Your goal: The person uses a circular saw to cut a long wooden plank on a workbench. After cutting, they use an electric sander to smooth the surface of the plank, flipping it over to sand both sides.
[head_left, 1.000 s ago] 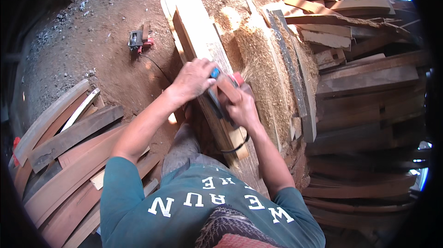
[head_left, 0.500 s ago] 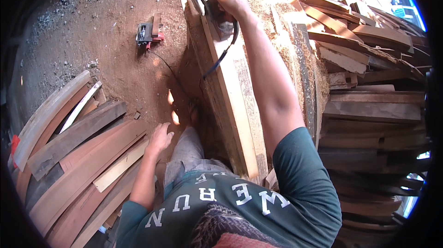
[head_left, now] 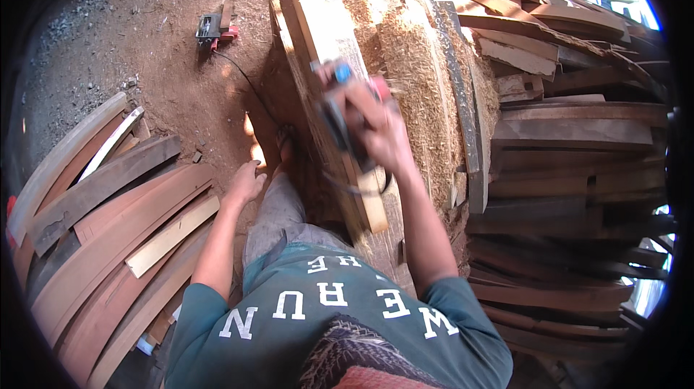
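My right hand (head_left: 388,137) is wrapped round the handle of an electric hand planer (head_left: 334,110), smeared by motion, with a blue knob on top. The planer is over a long pale timber (head_left: 374,212) that runs away from me; whether its sole touches the wood I cannot tell. A dark power cord loops below the tool, next to my right wrist. Beneath and beside the pale timber lies a wider rough beam (head_left: 394,241). My left hand (head_left: 246,181) hangs beside my left leg, fingers loosely apart, holding nothing.
A small electrical box (head_left: 210,26) with red parts sits on the dirt floor, its cord running toward my foot. Stacked boards (head_left: 137,223) lie at left, more timber (head_left: 578,129) at right. Shavings (head_left: 426,100) heap beside the beam, next to a dark strip (head_left: 459,85).
My right hand has drawn the planer back along the timber, from its far part toward me. The left hand still hangs at my side.
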Tool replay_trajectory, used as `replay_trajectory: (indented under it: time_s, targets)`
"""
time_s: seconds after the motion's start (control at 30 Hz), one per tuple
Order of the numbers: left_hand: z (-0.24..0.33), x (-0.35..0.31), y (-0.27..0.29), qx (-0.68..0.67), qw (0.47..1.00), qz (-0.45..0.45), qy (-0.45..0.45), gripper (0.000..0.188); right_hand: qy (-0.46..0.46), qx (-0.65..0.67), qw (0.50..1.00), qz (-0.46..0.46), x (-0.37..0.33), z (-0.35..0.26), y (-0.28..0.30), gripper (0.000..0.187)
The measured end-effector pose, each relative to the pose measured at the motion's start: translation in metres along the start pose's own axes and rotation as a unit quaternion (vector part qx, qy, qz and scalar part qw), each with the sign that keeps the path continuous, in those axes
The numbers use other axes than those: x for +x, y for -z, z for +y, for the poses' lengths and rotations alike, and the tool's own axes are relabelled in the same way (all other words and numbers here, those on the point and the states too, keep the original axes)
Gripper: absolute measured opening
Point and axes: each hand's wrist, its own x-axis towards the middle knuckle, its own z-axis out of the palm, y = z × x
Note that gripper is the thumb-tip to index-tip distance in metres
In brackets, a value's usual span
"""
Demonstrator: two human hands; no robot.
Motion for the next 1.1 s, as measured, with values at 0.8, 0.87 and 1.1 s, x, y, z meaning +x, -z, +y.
replay_trajectory:
  time_s: [0.8,0.87,1.1]
  targets:
    - [-0.02,-0.003,0.007,-0.058,0.996,0.005,0.067,0.057,0.03,0.048,0.998,0.025,0.14,-0.046,0.002,0.029]
    - [-0.039,0.005,0.018,-0.046,0.995,0.025,0.082,0.057,0.009,0.012,1.0,0.015,0.21,-0.057,-0.004,0.031]
    - [-0.031,0.026,0.06,-0.026,0.995,0.04,0.093,0.054,0.29,-0.172,0.939,0.064,0.427,-0.032,-0.029,0.024]
